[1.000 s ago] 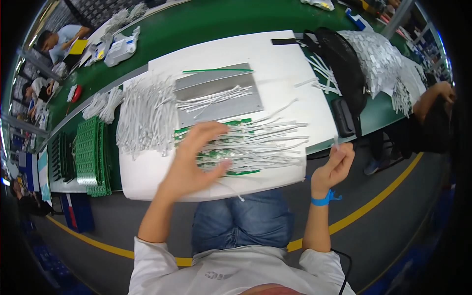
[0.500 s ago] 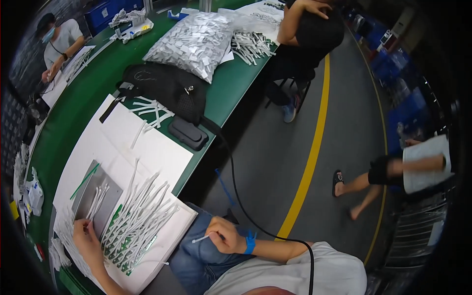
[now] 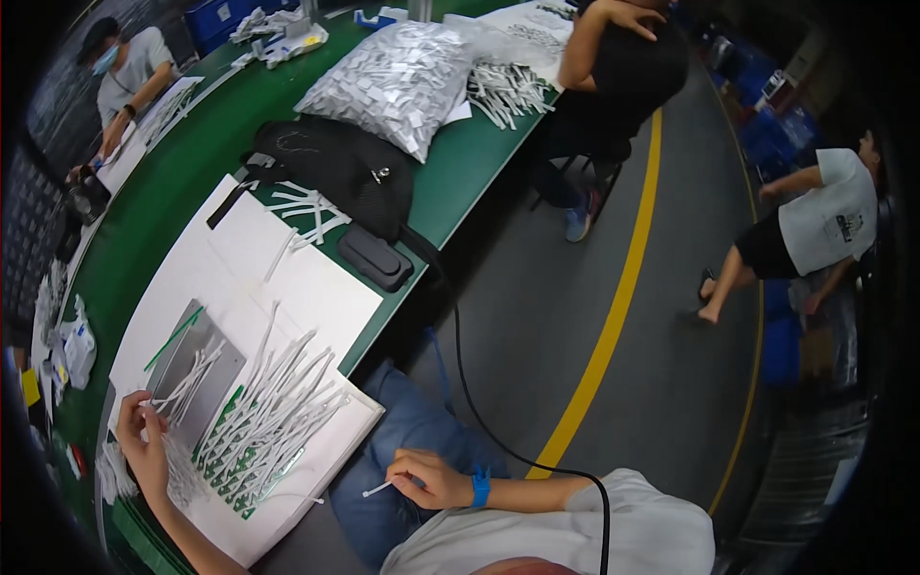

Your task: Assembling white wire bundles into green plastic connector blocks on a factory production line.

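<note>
My left hand point(image 3: 144, 446) pinches the near ends of a few thin white cables point(image 3: 196, 376) at its fingertips. Those cables lie across a grey metal plate point(image 3: 222, 374) resting on the white board. Above my lap, my right hand point(image 3: 428, 477) is closed around a white cable end point(image 3: 378, 489), its small tip pointing left out of the fingers. Between the two hands, many white cables point(image 3: 287, 398) are fanned over green circuit boards point(image 3: 218, 422), which they partly cover. A loose heap of white strands point(image 3: 182, 474) sits beside my left wrist.
A black bag point(image 3: 331, 168), a dark case point(image 3: 376, 257) and a large clear bag of white parts point(image 3: 393, 81) stand farther along the green table point(image 3: 460, 192). A black cord point(image 3: 458, 369) hangs over the aisle. Co-workers sit at the table; another person point(image 3: 815, 220) walks on the right.
My left hand has moved left, pulling the cable ends off toward the plate's left side. My right hand has shifted slightly down and left. The walking person has moved farther up the aisle.
</note>
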{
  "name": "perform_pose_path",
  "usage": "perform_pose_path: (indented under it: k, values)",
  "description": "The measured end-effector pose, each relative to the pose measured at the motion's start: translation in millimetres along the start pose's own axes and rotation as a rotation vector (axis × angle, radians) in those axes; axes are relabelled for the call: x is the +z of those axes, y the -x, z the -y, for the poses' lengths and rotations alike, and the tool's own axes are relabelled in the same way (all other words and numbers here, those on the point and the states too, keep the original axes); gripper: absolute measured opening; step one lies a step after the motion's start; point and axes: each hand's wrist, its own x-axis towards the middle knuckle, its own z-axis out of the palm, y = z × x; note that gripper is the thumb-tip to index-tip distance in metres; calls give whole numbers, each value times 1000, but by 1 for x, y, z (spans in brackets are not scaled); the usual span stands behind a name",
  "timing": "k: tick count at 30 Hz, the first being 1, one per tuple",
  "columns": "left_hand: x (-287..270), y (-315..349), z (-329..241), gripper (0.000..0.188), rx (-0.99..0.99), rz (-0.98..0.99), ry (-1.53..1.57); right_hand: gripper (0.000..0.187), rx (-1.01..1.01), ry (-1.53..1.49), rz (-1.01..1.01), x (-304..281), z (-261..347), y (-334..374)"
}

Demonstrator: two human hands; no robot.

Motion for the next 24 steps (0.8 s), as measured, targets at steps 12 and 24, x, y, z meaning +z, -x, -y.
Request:
perform_pose_path:
  k: [12,24]
  values:
    - [-56,-44,9,14,61,-290,548,7,30,48,-122,-33,9,-10]
    - [25,-67,-120,14,153,336,343,8,-506,293,-404,-52,63,-110]
